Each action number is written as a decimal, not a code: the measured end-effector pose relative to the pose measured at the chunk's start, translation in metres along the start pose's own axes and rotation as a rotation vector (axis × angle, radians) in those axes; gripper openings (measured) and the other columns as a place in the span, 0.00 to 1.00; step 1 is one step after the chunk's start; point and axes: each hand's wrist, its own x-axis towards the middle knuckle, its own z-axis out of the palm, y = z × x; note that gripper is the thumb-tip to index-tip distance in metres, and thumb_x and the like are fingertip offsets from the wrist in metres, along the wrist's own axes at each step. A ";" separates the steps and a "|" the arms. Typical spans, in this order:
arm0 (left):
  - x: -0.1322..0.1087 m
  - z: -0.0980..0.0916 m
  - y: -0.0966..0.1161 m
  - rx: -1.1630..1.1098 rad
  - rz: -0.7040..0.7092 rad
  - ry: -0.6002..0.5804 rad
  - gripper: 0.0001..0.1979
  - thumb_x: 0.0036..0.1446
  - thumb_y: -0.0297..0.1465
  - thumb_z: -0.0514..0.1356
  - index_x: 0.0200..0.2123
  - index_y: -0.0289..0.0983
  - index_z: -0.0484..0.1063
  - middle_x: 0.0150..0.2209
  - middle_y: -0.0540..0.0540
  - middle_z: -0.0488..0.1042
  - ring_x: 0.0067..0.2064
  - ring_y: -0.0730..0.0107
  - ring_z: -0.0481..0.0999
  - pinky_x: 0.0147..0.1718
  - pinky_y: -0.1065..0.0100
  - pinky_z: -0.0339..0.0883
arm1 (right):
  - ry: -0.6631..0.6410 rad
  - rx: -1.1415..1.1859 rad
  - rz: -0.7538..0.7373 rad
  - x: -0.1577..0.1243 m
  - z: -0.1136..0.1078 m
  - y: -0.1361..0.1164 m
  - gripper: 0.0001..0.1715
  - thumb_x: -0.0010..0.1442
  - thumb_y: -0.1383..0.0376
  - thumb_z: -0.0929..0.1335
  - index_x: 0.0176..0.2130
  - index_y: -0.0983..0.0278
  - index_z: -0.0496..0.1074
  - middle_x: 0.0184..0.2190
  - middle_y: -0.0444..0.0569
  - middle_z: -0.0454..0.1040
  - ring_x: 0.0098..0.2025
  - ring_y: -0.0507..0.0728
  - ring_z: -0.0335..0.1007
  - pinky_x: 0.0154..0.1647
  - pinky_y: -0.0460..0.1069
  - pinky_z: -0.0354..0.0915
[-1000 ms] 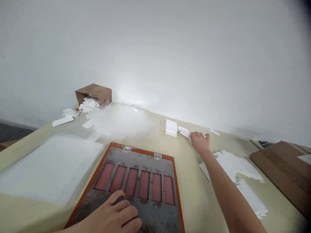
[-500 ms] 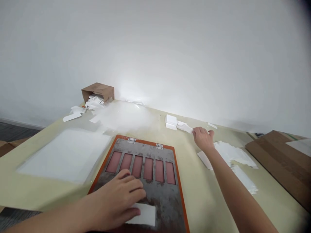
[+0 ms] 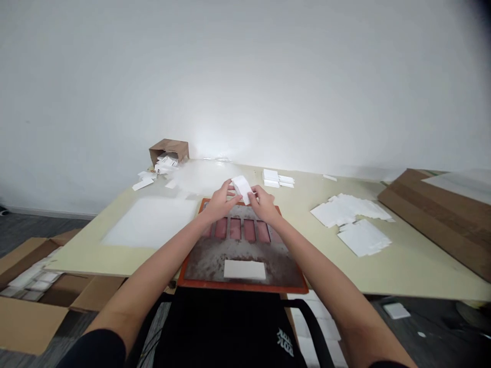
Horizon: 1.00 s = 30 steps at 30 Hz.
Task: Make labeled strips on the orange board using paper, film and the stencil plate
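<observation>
A small white folded card (image 3: 242, 189) is held up over the far part of a grey metal plate (image 3: 215, 251) on an orange-edged board. My left hand (image 3: 221, 201) grips its left side, fingers behind and thumb in front. My right hand (image 3: 264, 203) is closed on its lower right side. Whether the card is one piece or several layers I cannot tell. The plate has a row of pink-bottomed rectangular slots (image 3: 235, 229), partly covered by my hands. Near its front edge lies a white rectangular strip (image 3: 244, 269).
White card pieces (image 3: 279, 179) are stacked near the wall, with flat white cartons (image 3: 351, 209) to the right. A tipped brown box (image 3: 171, 148) spills white pieces at far left. A translucent sheet (image 3: 149, 222) lies left; a large cardboard box (image 3: 441, 220) stands right.
My right hand has come from the white pieces near the wall to the board's middle. My left hand has lifted off the plate. Both now hold a white card, and the camera view has pulled back.
</observation>
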 end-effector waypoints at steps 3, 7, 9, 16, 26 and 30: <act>0.008 -0.002 -0.020 -0.061 0.003 0.119 0.29 0.57 0.36 0.60 0.60 0.38 0.58 0.50 0.39 0.76 0.44 0.62 0.79 0.42 0.61 0.74 | 0.014 0.022 0.049 0.006 0.020 -0.025 0.20 0.69 0.57 0.54 0.48 0.62 0.68 0.44 0.51 0.78 0.43 0.59 0.71 0.49 0.56 0.55; 0.013 -0.017 -0.038 -0.089 0.034 0.164 0.24 0.54 0.34 0.61 0.54 0.39 0.63 0.42 0.44 0.77 0.38 0.65 0.80 0.37 0.62 0.75 | 0.037 0.002 0.058 0.013 0.029 -0.044 0.19 0.66 0.58 0.59 0.51 0.62 0.70 0.50 0.55 0.76 0.50 0.64 0.69 0.52 0.61 0.53; 0.014 -0.024 -0.043 -0.088 0.057 0.160 0.23 0.53 0.35 0.62 0.52 0.39 0.65 0.41 0.45 0.77 0.35 0.66 0.79 0.34 0.63 0.75 | 0.048 -0.011 0.032 0.014 0.027 -0.048 0.24 0.64 0.60 0.61 0.58 0.61 0.66 0.54 0.55 0.74 0.54 0.66 0.66 0.54 0.62 0.52; 0.013 -0.019 -0.046 -0.053 0.122 0.077 0.22 0.52 0.34 0.64 0.50 0.39 0.68 0.42 0.46 0.77 0.37 0.67 0.79 0.36 0.66 0.74 | -0.017 -0.075 -0.122 0.004 0.018 -0.043 0.36 0.67 0.61 0.58 0.70 0.55 0.47 0.61 0.53 0.68 0.57 0.64 0.65 0.56 0.62 0.53; 0.013 -0.006 -0.052 0.021 0.106 -0.064 0.19 0.62 0.38 0.61 0.54 0.35 0.69 0.48 0.42 0.75 0.45 0.63 0.77 0.45 0.55 0.74 | -0.073 -0.091 -0.085 -0.001 0.017 -0.029 0.30 0.65 0.62 0.59 0.65 0.55 0.61 0.57 0.54 0.72 0.56 0.65 0.67 0.56 0.64 0.56; 0.011 -0.005 -0.051 0.036 0.111 -0.105 0.18 0.63 0.38 0.60 0.53 0.36 0.70 0.50 0.42 0.74 0.47 0.62 0.76 0.46 0.54 0.73 | -0.059 -0.050 -0.073 -0.001 0.021 -0.024 0.32 0.64 0.63 0.61 0.66 0.56 0.59 0.58 0.53 0.72 0.54 0.64 0.69 0.56 0.64 0.58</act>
